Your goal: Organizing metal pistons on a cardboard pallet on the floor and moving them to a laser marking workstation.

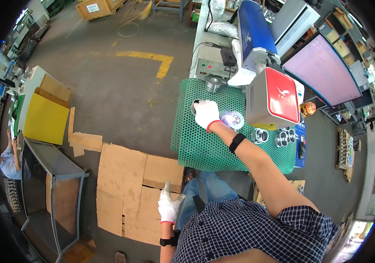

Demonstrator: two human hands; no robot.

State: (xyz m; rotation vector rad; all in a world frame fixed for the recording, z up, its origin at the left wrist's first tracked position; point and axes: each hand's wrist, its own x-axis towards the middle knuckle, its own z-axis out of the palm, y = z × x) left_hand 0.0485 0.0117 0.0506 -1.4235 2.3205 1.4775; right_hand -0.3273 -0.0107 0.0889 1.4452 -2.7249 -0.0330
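Observation:
My right hand (207,114), in a white glove with a red cuff, reaches over the green perforated mat (189,140). Its fingers are closed round a round metal piston (195,105), mostly covered by the glove, near the mat's left side. Just right of the hand, a piston (233,120) lies under bright light beside a grey box-shaped machine head with a red top (281,94). Farther back stands a silver metal cylinder (213,83). My left hand (169,206), gloved too, hangs left of my legs with thumb and fingers apart, holding nothing.
More pistons (260,136) stand at the mat's right. Behind are a control box (211,68), a blue machine body (256,28) and a monitor (323,70). Flattened cardboard (119,175) covers floor at left, near a metal-framed cabinet (54,160). Another person (10,164) sits far left.

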